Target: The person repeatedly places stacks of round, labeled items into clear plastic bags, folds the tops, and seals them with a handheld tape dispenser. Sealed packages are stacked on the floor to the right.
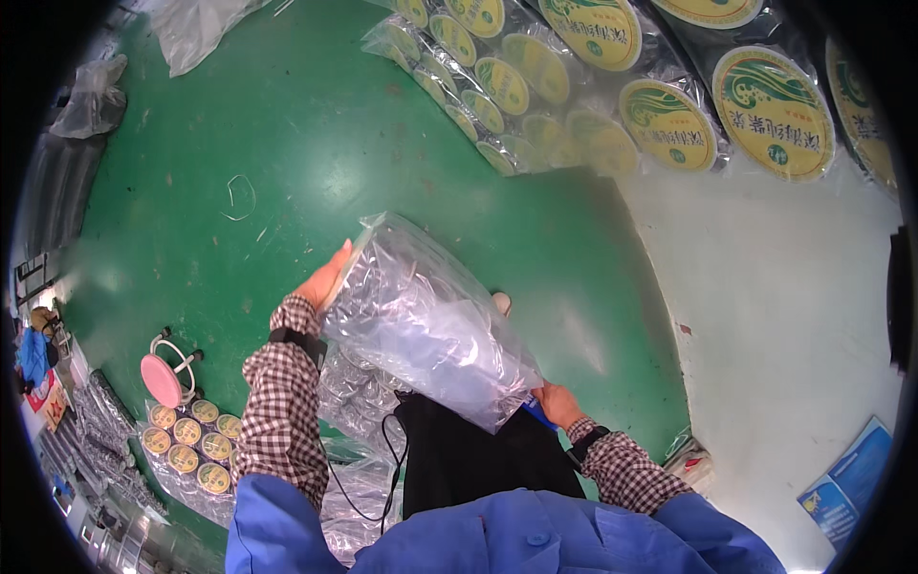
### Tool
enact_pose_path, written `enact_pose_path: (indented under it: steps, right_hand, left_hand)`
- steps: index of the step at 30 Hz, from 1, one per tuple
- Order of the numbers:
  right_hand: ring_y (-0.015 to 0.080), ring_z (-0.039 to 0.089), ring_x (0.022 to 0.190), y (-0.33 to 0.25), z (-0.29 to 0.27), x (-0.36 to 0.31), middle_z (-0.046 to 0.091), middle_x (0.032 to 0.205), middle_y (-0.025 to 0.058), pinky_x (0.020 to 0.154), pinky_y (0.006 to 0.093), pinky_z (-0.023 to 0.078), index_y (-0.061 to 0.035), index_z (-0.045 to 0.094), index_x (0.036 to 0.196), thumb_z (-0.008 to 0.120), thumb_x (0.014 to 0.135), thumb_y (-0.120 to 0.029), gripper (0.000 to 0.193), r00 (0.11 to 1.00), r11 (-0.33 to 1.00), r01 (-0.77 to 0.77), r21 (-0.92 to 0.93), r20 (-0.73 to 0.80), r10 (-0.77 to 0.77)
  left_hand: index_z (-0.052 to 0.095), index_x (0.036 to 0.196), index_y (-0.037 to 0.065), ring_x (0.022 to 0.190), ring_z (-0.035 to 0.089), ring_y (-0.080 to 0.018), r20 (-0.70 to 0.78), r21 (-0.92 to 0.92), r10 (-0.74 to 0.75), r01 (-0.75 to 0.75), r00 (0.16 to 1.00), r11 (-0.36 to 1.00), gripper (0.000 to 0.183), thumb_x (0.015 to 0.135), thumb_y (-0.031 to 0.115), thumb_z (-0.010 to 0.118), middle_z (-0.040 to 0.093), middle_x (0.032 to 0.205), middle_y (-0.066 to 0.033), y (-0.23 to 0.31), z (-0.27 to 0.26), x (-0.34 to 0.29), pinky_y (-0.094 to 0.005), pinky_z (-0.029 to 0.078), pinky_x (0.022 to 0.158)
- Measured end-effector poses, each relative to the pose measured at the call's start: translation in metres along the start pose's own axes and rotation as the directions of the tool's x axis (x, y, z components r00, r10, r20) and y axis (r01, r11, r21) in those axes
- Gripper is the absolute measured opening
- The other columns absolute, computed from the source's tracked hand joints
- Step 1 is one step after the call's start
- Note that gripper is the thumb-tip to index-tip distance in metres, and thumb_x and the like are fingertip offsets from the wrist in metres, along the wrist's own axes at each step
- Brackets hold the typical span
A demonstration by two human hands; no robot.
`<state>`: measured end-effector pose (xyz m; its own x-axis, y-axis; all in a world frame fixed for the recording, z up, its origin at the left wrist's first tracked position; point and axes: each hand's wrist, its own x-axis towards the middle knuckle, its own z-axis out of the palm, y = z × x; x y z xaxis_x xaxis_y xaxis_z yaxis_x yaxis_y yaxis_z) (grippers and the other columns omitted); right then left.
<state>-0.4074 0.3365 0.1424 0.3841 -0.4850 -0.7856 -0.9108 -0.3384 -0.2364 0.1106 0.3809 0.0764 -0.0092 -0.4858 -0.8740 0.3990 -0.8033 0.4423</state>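
A large clear plastic bag (430,325) is held slantwise in front of my body, with crinkled, shiny contents I cannot make out through the film. My left hand (327,277) grips its upper left end, fingers partly hidden by the bag. At the lower right end, my right hand (559,406) is closed on a small blue object (538,413), with the thumb side touching the bag's corner. Most of the blue object is hidden, so its kind does not show. Under the bag lie more clear-wrapped bundles (359,387), beside my dark-clothed lap.
Clear bags of round packs with yellow-green labels (770,113) lie at the upper right. More such packs (196,445) stand at the lower left by a pink stool (164,380). A dark cable (394,469) hangs near my lap. A blue sheet (849,488) lies far right.
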Motion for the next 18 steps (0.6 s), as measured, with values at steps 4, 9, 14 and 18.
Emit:
enact_pose_path:
  steps: [4,9,14,18]
  right_hand:
    - [0.0383,0.063,0.083,-0.027,-0.033,-0.005,0.065,0.094,0.0225,0.076,0.0555,0.047,-0.0195,0.036,0.143,0.051,0.092,-0.032,0.055,0.996,0.881,-0.044,-0.472,0.051,0.077]
    - [0.0319,0.059,0.090,-0.017,-0.019,0.025,0.059,0.099,0.0177,0.082,0.0560,0.041,-0.0288,0.019,0.153,0.054,0.090,-0.033,0.072,0.999,0.705,-0.016,-0.709,-0.035,-0.013]
    - [0.0341,0.058,0.095,-0.008,-0.013,0.090,0.057,0.100,0.0172,0.085,0.0540,0.042,-0.0324,0.017,0.153,0.053,0.092,-0.036,0.071,0.987,0.819,-0.111,-0.563,0.037,0.158]
    - [0.0285,0.049,0.124,0.009,0.004,0.152,0.051,0.134,0.0135,0.103,0.0385,0.038,-0.0207,0.029,0.151,0.045,0.099,-0.042,0.058,0.976,0.869,-0.135,0.475,0.213,0.035]
  left_hand:
    - [0.053,0.134,0.002,0.116,0.056,-0.0248,-0.115,-0.012,-0.048,0.047,0.992,0.999,0.074,0.096,0.063,0.034,0.058,0.128,-0.0203,-0.054,-0.007,-0.025,-0.0341,0.041,0.101]
    - [0.057,0.129,0.002,0.107,0.059,-0.0195,-0.283,0.206,0.082,-0.023,0.956,0.978,0.071,0.099,0.060,0.033,0.063,0.120,-0.0162,-0.086,-0.016,-0.017,-0.0293,0.044,0.095]
    - [0.048,0.139,0.004,0.118,0.050,-0.0200,-0.232,-0.216,0.093,-0.145,0.968,0.966,0.074,0.098,0.063,0.030,0.054,0.133,-0.0130,-0.132,-0.019,-0.017,-0.0290,0.035,0.103]
    - [0.033,0.149,0.009,0.134,0.036,-0.0215,-0.157,-0.346,-0.110,0.050,0.981,0.937,0.074,0.099,0.063,0.023,0.039,0.149,-0.0079,-0.158,-0.021,-0.030,-0.0329,0.024,0.113]
